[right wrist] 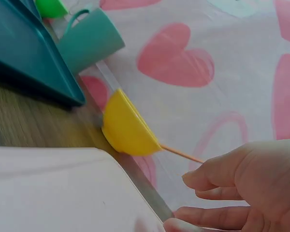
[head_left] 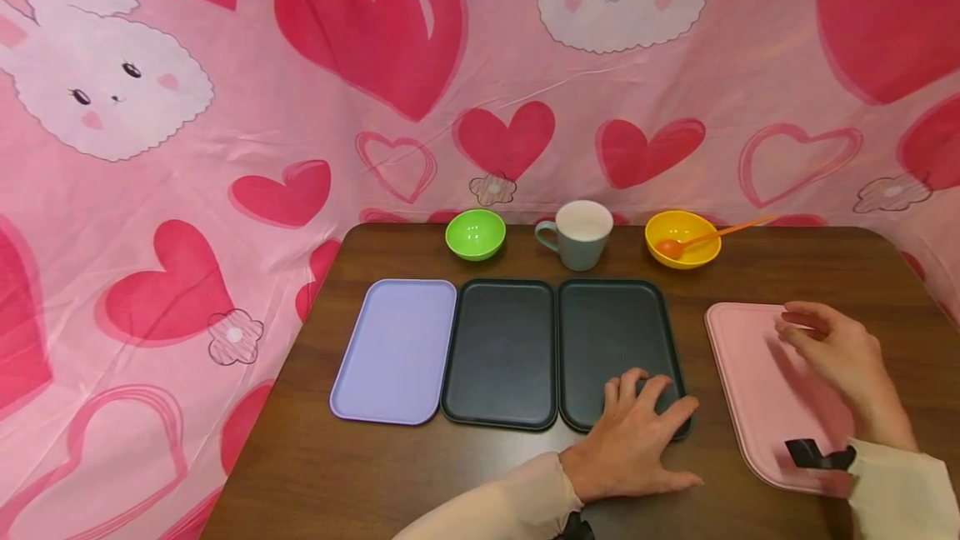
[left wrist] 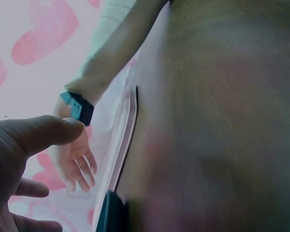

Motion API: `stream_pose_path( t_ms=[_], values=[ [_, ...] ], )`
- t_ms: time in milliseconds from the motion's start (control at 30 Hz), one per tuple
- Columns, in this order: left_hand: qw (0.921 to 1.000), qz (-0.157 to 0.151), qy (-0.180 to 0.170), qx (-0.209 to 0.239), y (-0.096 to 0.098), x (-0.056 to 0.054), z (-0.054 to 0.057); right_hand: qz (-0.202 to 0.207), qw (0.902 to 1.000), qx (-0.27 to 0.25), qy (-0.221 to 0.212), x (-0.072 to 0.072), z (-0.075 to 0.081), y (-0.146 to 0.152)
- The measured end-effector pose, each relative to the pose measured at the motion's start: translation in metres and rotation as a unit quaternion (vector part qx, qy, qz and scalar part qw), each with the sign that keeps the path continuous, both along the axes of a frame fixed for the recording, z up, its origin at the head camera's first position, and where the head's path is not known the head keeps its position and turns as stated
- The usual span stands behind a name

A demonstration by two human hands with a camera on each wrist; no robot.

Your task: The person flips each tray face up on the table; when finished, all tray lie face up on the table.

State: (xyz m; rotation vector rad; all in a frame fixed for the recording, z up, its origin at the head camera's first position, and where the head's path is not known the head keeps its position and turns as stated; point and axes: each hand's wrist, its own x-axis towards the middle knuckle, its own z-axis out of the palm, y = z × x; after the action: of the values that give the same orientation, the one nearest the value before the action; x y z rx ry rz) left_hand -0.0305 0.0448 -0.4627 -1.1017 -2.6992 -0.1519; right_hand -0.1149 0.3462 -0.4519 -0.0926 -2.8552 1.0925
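Note:
Fingers spread, my left hand (head_left: 633,440) is over the lower right corner of the right-hand dark tray (head_left: 611,327); whether it touches the tray I cannot tell. My right hand (head_left: 851,361) hovers over the pink tray (head_left: 757,382), its fingers loosely bent and holding nothing. In the right wrist view, the thumb and fingers of that hand stand apart beside the pale surface of the pink tray (right wrist: 53,188). A second dark tray (head_left: 501,348) and a lavender tray (head_left: 397,348) lie in a row to the left.
Along the back of the brown table (head_left: 330,473) stand a green bowl (head_left: 476,235), a blue-grey mug (head_left: 581,240) and a yellow bowl (head_left: 697,255). An orange spoon (head_left: 723,232) leans in the yellow bowl. A pink heart-patterned cloth (head_left: 420,173) hangs behind.

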Motion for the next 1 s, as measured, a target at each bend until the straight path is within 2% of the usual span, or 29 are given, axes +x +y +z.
stream_pose_path(
  t_ms=[200, 333, 500, 667, 800, 1000],
  values=[
    [0.9997, -0.01, 0.013, -0.019, 0.023, 0.003, -0.001, -0.023, 0.9991, 0.036, -0.006, 0.0, -0.004, 0.012],
    [0.9994, -0.007, 0.002, -0.033, 0.035, 0.005, -0.003, -0.028, 0.998, 0.056, -0.006, 0.0, -0.005, 0.016],
    [0.9986, 0.016, -0.013, -0.05, 0.046, 0.009, -0.009, -0.026, 0.9973, 0.069, -0.003, 0.0, -0.008, 0.023],
    [0.9965, 0.036, -0.031, -0.068, 0.055, 0.011, -0.013, -0.033, 0.9956, 0.079, -0.037, 0.0, -0.007, 0.028],
    [0.9956, 0.044, -0.029, -0.078, 0.061, 0.013, -0.014, -0.034, 0.9947, 0.083, -0.051, -0.001, -0.011, 0.032],
    [0.9926, 0.053, -0.044, -0.1, 0.071, 0.014, -0.017, -0.01, 0.9933, 0.096, -0.064, -0.003, -0.018, 0.037]
  ],
)
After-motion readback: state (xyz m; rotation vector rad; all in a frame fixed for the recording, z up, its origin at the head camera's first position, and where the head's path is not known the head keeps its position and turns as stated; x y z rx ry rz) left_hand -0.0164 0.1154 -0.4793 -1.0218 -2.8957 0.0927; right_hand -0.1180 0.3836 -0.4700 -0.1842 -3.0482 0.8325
